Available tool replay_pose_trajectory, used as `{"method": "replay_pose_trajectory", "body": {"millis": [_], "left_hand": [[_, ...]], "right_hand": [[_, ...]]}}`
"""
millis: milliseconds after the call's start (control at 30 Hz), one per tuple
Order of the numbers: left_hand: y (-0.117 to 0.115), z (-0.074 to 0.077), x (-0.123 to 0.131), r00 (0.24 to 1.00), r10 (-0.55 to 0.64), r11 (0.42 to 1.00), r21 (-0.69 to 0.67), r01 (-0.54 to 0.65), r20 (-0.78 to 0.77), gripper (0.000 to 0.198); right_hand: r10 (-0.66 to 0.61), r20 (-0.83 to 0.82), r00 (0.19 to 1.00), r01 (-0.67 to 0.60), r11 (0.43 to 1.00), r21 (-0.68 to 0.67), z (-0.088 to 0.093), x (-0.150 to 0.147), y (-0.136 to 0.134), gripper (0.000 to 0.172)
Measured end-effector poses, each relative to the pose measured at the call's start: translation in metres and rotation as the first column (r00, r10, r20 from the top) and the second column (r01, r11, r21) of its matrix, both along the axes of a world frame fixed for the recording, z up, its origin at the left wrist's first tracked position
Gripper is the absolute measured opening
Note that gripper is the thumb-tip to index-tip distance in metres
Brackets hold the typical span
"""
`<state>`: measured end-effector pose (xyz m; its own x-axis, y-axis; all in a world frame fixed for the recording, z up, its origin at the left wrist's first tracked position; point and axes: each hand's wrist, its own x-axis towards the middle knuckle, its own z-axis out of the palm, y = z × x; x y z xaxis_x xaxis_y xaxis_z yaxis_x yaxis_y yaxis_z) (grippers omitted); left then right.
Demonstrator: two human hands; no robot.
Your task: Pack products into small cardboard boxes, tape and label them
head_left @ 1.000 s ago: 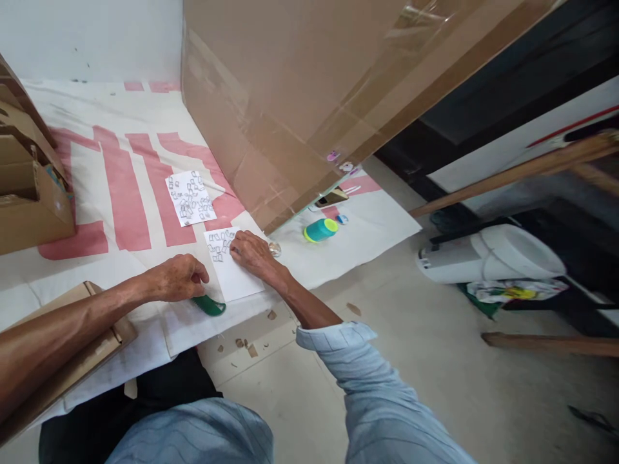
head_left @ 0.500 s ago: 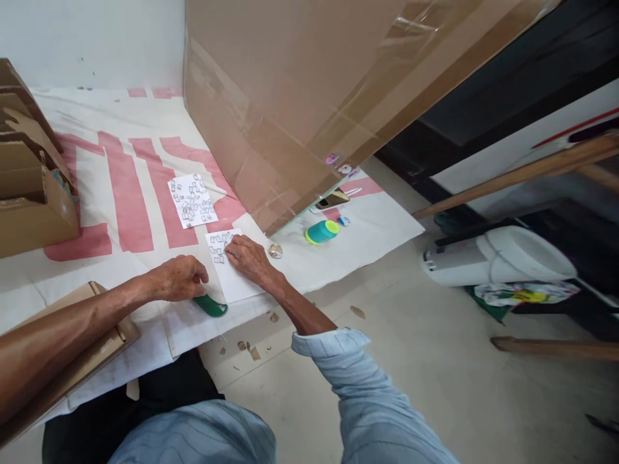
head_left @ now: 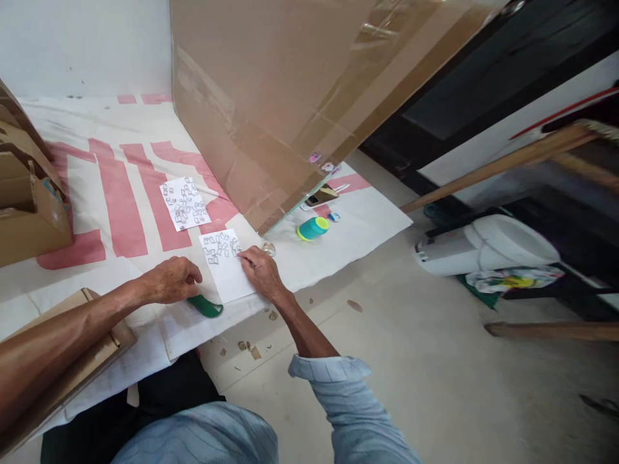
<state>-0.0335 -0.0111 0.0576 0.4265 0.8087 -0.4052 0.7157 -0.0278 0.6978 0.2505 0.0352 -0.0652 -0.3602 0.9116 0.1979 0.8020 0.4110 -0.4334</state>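
A white sheet of paper point(head_left: 229, 280) lies near the table's front edge, its upper half carrying several small dark-outlined box shapes. At the sheet's right side is my right hand point(head_left: 264, 270), thumb and forefinger pinched together at the edge of the shapes; what they hold is too small to make out. My left hand point(head_left: 176, 280) is curled just left of the sheet, its fingertips turned down and their contents hidden. Beside it a green, curved, flat object point(head_left: 207, 306) lies on the cloth. A second white sheet point(head_left: 184, 203), covered in similar shapes, rests farther back.
A large taped cardboard box point(head_left: 251, 116) rises behind the sheets. Right of them are a teal-and-yellow container point(head_left: 313, 229), a phone point(head_left: 320, 196) and a small clear object point(head_left: 269, 249). Cardboard boxes point(head_left: 43, 229) stand left. A white bucket point(head_left: 512, 248) is beyond the table.
My right hand has slid right and slightly down across the near sheet, uncovering more of the shapes. My left hand stays curled beside the green object. The view has shifted slightly.
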Motion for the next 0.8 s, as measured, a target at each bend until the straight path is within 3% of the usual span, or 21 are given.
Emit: {"method": "replay_pose_trajectory", "body": {"millis": [267,433,567,800], "left_hand": [[0.0,0.002,0.001,0.999,-0.019,0.999,0.043,0.021,-0.025,0.024],[-0.001,0.009,0.0,0.975,0.095,0.974,0.181,-0.133,0.202,0.024],[0.001,0.031,-0.003,0.927,0.19,0.921,0.269,-0.283,0.325,0.022],[-0.017,0.091,-0.029,0.907,0.248,0.84,0.392,-0.376,0.339,0.025]], "right_hand": [[-0.016,0.041,0.999,0.016,1.0,0.007,-0.008,-0.008,0.002,0.031],[-0.048,0.008,0.999,0.047,0.998,0.05,-0.009,-0.006,-0.006,0.03],[-0.05,-0.005,0.999,0.05,0.995,0.083,-0.011,-0.007,-0.018,0.022],[-0.03,-0.026,0.999,0.033,0.991,0.132,-0.01,-0.014,-0.032,0.022]]}}
